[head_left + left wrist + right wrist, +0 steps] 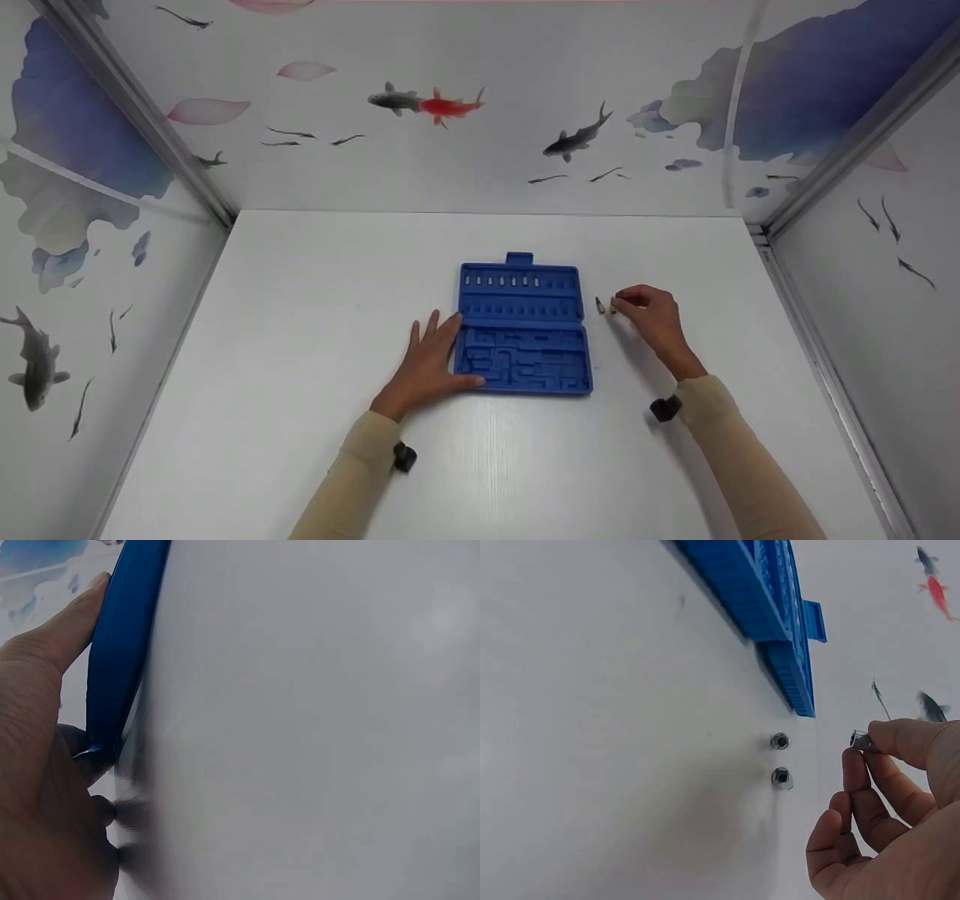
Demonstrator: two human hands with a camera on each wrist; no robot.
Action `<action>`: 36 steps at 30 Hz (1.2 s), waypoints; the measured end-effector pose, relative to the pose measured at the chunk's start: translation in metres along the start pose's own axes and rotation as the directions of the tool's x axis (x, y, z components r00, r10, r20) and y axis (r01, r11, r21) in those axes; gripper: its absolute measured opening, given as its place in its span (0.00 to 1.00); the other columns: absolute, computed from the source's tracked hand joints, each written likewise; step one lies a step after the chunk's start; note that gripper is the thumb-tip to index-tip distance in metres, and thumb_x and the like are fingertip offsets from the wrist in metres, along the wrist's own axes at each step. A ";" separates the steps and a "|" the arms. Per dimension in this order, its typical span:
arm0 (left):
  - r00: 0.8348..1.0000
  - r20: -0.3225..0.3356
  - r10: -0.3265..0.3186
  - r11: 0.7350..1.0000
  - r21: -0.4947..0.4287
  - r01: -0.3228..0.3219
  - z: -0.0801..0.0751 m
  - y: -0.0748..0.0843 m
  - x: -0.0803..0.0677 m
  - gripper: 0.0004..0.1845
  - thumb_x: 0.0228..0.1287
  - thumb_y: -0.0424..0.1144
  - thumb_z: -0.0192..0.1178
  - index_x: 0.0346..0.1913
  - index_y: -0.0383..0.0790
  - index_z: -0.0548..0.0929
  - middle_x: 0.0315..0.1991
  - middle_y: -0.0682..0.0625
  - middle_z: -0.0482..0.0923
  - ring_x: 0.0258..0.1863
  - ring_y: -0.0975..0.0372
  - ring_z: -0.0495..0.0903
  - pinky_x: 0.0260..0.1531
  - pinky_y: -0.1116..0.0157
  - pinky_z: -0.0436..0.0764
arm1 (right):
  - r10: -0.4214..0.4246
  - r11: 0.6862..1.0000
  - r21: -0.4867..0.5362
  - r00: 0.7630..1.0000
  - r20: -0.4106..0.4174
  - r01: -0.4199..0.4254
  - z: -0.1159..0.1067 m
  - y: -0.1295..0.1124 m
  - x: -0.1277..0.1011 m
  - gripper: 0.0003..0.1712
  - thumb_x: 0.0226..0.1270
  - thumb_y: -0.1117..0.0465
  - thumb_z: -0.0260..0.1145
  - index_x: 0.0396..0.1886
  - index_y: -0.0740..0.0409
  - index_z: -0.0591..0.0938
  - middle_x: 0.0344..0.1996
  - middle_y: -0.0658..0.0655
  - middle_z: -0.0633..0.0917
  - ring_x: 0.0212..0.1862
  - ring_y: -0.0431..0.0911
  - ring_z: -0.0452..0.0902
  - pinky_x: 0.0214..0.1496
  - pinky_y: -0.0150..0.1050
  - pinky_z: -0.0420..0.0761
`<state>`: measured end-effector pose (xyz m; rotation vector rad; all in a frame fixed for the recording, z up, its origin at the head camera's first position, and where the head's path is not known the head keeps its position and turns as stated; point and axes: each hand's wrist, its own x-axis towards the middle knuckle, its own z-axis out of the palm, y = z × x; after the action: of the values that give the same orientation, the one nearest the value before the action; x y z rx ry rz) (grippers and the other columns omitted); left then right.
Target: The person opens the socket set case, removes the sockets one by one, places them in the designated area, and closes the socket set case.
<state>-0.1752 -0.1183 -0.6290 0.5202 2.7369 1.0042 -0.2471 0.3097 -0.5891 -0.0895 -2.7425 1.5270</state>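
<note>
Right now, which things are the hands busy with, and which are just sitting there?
Busy with:
- blue tool case, steadied by the left hand
- small metal socket, pinched by the right hand

Just sitting there:
- two sockets standing on the white table, untouched
- fish wallpaper

A staged recording booth is showing here, not a home or workshop: a bare white tabletop (pixel 300 420) is sitting between white panels printed with ink fish and blue lotus leaves (pixel 465 150) (aluminium corner posts (pixel 142 120) are framing them).
</note>
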 end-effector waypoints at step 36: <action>1.000 -0.006 0.017 1.000 -0.011 -0.017 0.003 -0.005 0.001 0.69 0.59 0.76 0.71 0.91 0.42 0.50 0.90 0.48 0.51 0.91 0.49 0.34 0.86 0.46 0.25 | 0.134 0.975 -0.166 0.988 -0.078 -0.146 0.003 0.021 0.004 0.19 0.77 0.54 0.70 0.54 0.66 0.90 0.50 0.67 0.90 0.51 0.58 0.85 0.53 0.45 0.84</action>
<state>-0.1767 -0.1201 -0.6346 0.5409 2.7357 1.0257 -0.2500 0.3188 -0.6089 -0.3345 -2.8630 1.2845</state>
